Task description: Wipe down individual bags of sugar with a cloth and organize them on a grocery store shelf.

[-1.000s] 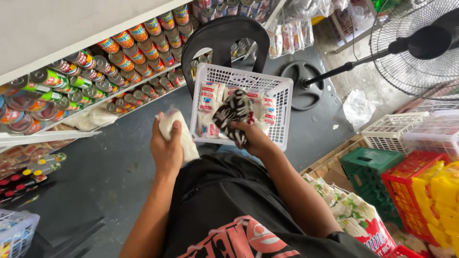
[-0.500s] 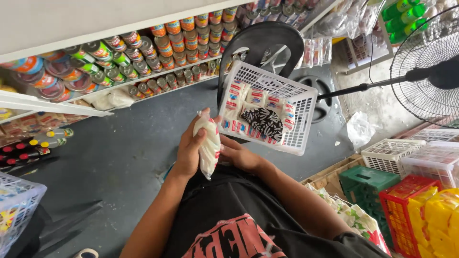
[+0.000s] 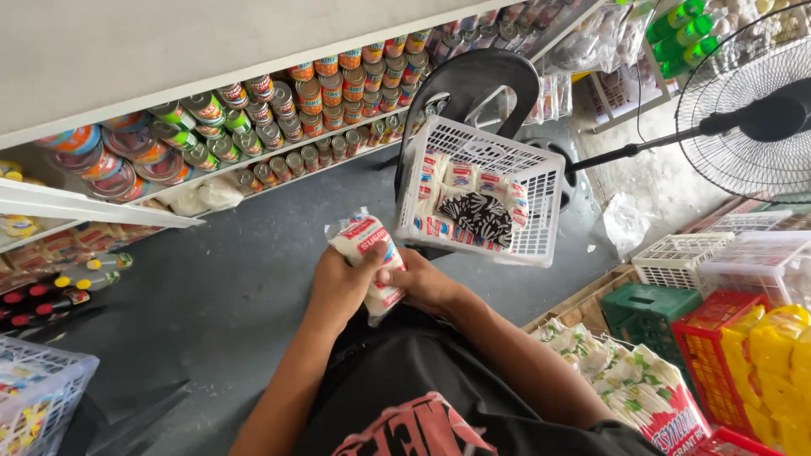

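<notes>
Below the shelf of cans (image 3: 279, 110), over the grey floor (image 3: 211, 287), the left hand (image 3: 338, 287) was closed around a white packet (image 3: 367, 253) with red print, and the right hand (image 3: 422, 283) pinched its lower edge. To the right, on a dark chair (image 3: 473, 80), a white basket (image 3: 541, 211) held similar packets. It seemed wise to support the soft packet from below and not to squeeze it.
</notes>
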